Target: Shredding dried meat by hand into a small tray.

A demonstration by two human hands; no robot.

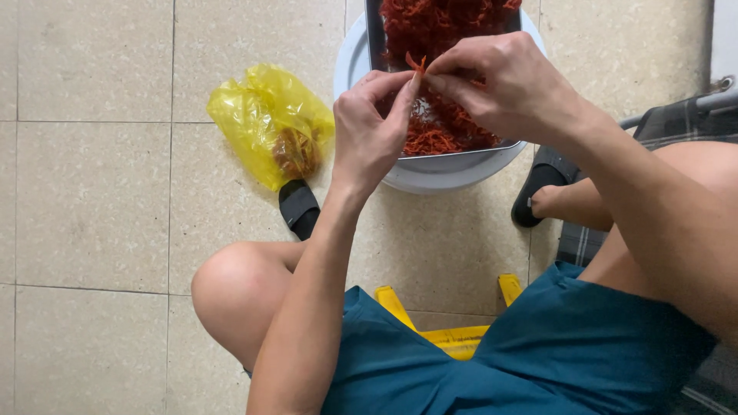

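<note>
My left hand point(369, 127) and my right hand point(500, 84) meet above a metal tray point(461, 160). Both pinch one small orange-red strand point(416, 64) between their fingertips. The tray is heaped with several orange-red shreds point(438, 31) and rests on a round white basin point(350, 58). I sit on a low yellow stool point(453, 338) in teal shorts, my knees apart on either side of the tray.
A yellow plastic bag point(269, 115) with brownish scraps inside lies on the tiled floor point(92, 192) left of the basin. Black slippers point(298, 206) are on my feet near the basin. A plaid cloth and a metal frame point(692, 115) stand at the right edge.
</note>
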